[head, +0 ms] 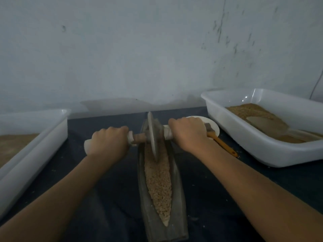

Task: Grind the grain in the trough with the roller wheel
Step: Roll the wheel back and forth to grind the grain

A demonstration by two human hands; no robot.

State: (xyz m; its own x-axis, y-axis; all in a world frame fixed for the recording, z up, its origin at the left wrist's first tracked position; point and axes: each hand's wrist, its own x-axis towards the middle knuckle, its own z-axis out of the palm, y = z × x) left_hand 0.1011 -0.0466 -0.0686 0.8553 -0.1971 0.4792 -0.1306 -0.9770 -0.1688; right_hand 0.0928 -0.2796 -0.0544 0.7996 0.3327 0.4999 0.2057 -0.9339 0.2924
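A long, boat-shaped grey trough (180, 203) lies lengthwise on the dark table, filled with tan grain (158, 179). The grey roller wheel (153, 135) stands on edge in the trough's far half, its rim down in the grain. A wooden axle with pale handles runs through the wheel from left to right. My left hand (109, 140) grips the left handle. My right hand (187, 133) grips the right handle. Both arms reach forward on either side of the trough.
A white tub (262, 147) with grain and a scoop sits at the right. Another white tub (35, 145) holding brown grain stands at the left. A white bowl (214, 126) and an orange-handled brush (222, 144) lie behind my right hand. A wall rises close behind.
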